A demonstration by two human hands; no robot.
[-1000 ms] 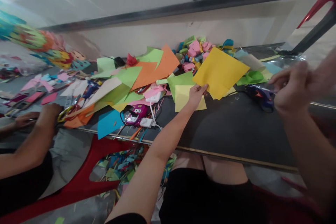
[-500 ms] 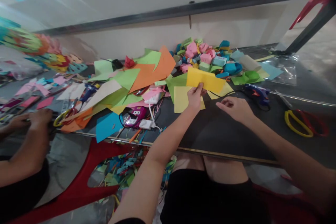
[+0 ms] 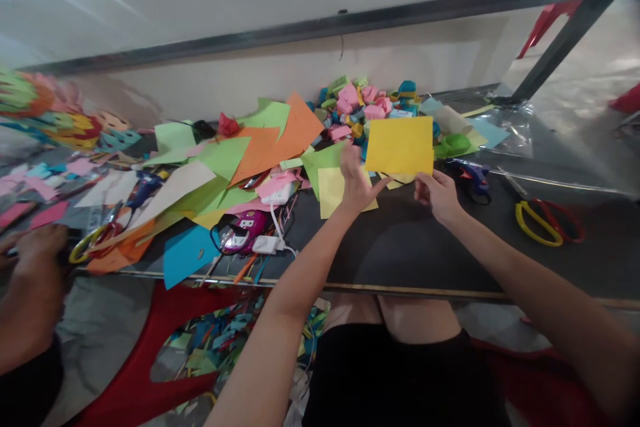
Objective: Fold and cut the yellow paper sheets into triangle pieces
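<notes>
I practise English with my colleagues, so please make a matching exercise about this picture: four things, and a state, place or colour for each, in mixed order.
Column 1
1. Right hand
2. Left hand
3. Blue sheet
4. Scissors at the far right

Column 2
A. At the near edge of the table, beside the purple power strip
B. Yellow and red handles
C. Open, thumb spread away from the fingers
D. Pinching the yellow sheet near its lower corner

Right pairs: 1-D, 2-C, 3-A, 4-B
</notes>
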